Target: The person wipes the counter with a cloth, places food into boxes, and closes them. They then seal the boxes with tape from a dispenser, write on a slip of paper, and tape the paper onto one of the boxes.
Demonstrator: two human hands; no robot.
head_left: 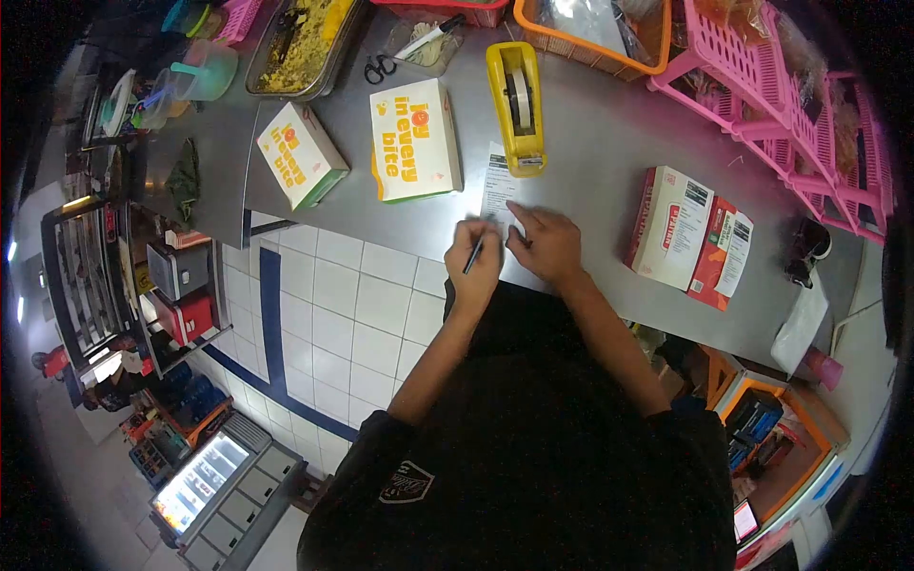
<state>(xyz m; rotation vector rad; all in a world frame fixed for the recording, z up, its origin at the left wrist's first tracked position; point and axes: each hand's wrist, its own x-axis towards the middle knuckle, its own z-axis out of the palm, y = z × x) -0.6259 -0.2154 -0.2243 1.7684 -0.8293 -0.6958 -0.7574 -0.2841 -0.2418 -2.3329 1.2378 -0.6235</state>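
At the near edge of the steel table, my left hand (474, 257) is closed around a dark pen (473, 255), over the lower end of a printed paper slip (496, 186). My right hand (546, 246) rests beside it, index finger stretched onto the slip's right side and the other fingers partly bent. Just beyond the slip stands a yellow tape dispenser (530, 152). Two white boxes with orange lettering, one upright (415, 143) and one turned (301, 157), sit to the left. A red and white box (674, 228) with labels lies to the right.
Along the back are a metal tray of yellow food (303, 48), scissors (380, 68), an orange basket (595, 57) and pink racks (762, 86). Sunglasses (807, 249) lie at the far right. A tiled floor (333, 324) shows below the table's left part.
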